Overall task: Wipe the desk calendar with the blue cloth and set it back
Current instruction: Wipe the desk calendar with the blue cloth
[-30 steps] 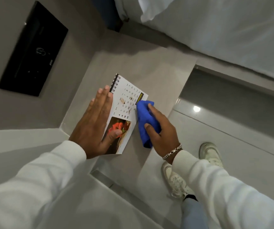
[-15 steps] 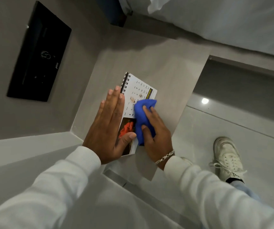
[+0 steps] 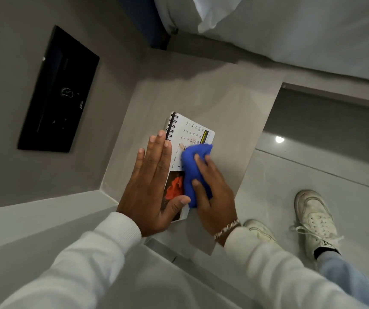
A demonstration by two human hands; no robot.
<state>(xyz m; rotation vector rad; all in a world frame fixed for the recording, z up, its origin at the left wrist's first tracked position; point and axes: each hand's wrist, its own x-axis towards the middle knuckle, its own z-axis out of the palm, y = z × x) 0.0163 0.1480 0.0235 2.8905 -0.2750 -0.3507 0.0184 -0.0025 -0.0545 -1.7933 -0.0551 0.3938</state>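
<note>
The desk calendar [image 3: 192, 130], spiral-bound with a white date page and a red flower photo, lies flat on the grey bedside table [image 3: 230, 103]. My left hand [image 3: 150, 186] rests flat on its left side with fingers straight, pinning it down; the thumb lies over the photo. My right hand [image 3: 212, 197] presses the bunched blue cloth [image 3: 193, 172] onto the middle of the page. The cloth covers part of the dates and the photo's right side.
A black wall panel [image 3: 58, 90] with switches is on the grey wall at the left. White bedding [image 3: 290, 30] hangs just beyond the table. My white sneakers [image 3: 312, 219] stand on the glossy floor to the right. A light ledge [image 3: 34, 219] runs along the lower left.
My right hand has slid the blue cloth from the calendar's right edge onto the middle of the page. My left hand has stayed flat on the calendar. My foot has shifted.
</note>
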